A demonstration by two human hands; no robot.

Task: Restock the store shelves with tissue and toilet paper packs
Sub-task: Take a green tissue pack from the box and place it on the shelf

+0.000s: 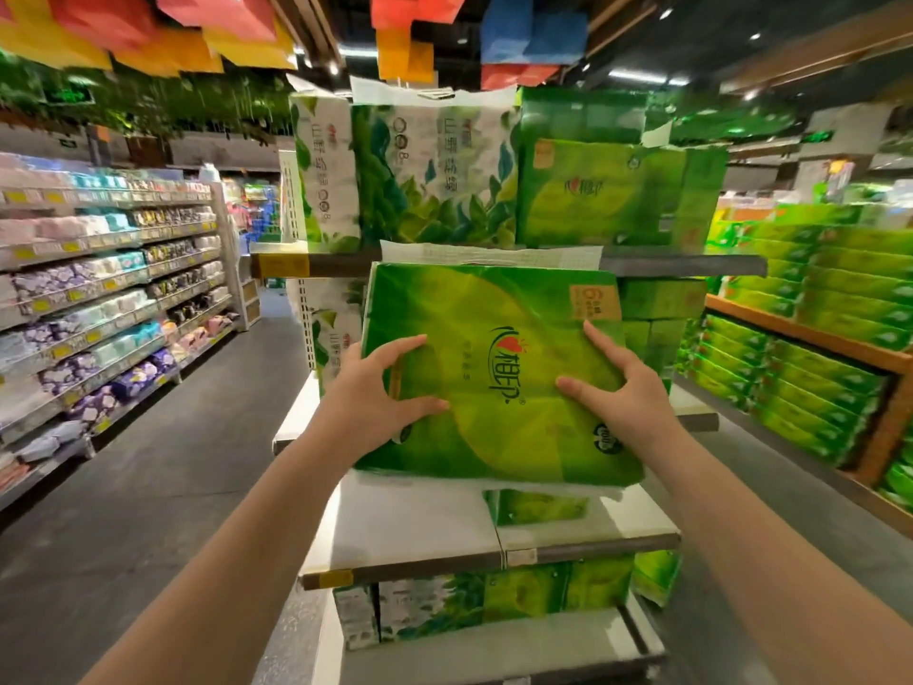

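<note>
A large green tissue pack point(494, 348) with a red logo stands tilted over the white middle shelf point(410, 526) of an end-of-aisle rack. My left hand point(380, 388) grips its left edge, thumb on the front. My right hand point(617, 388) holds the right side, fingers spread on the front face. Its white handle strip reaches up to the grey upper shelf edge point(682, 265). Behind the pack, more green packs point(662, 299) sit at the back of the same shelf.
On the top shelf stand white-and-green leaf-print packs point(425, 175) and a green pack point(617, 195). The bottom shelf holds more packs point(494, 595). A long aisle shelf of pastel goods point(99, 299) runs on the left; a wooden display of green packs point(810, 348) stands on the right.
</note>
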